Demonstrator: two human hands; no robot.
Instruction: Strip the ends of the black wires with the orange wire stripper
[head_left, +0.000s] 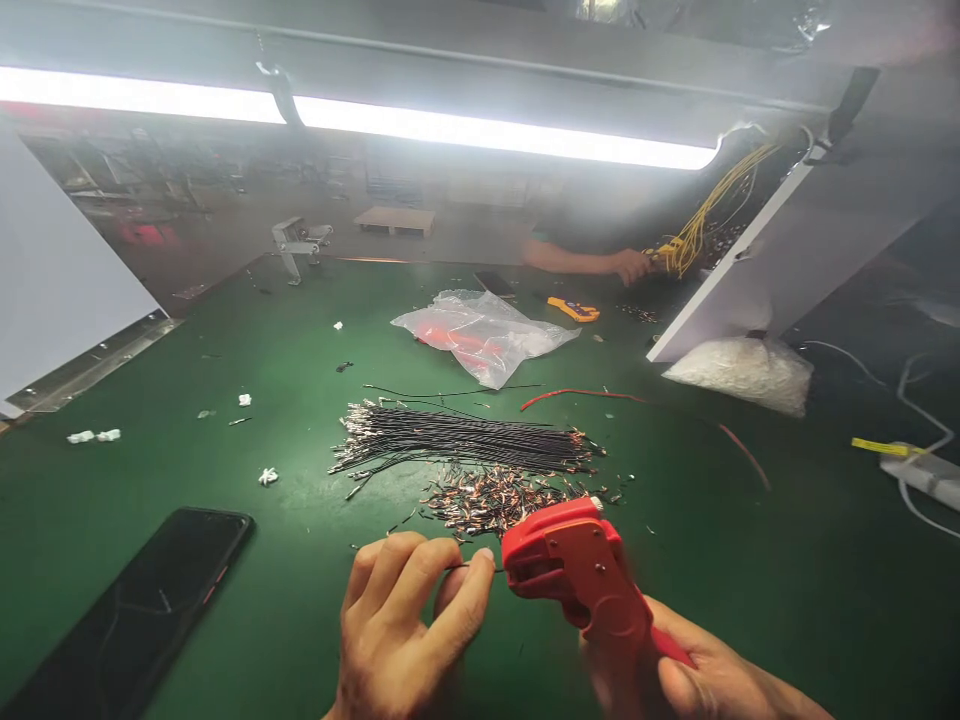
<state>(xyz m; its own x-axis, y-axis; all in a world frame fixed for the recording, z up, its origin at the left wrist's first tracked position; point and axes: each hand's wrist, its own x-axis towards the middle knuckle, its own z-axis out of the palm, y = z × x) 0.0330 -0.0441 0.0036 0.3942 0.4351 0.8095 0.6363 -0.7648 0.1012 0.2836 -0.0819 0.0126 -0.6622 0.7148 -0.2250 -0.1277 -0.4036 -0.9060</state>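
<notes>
My left hand [416, 610] pinches a thin black wire [499, 571] between thumb and fingers, close to the tool's nose. In my right hand [705, 665] is a red wire stripper [581, 570], its handles gripped and its jaws pointing left at the wire. Whether the jaws are clamped on the wire I cannot tell. Just beyond both hands lies a pile of short cut wire bits [487, 500] with copper ends. Behind that pile, a bundle of black wires [457, 435] lies crosswise, with metal terminals at the left and bare copper at the right.
A dark phone [142, 610] lies at left on the green table [300, 570]. Further back are a clear plastic bag [487, 335], a yellow tool [574, 309] and a red wire [577, 392]. Across the table, another person's hand [631, 265] holds yellow cables [701, 225]. A white panel [735, 260] leans at right.
</notes>
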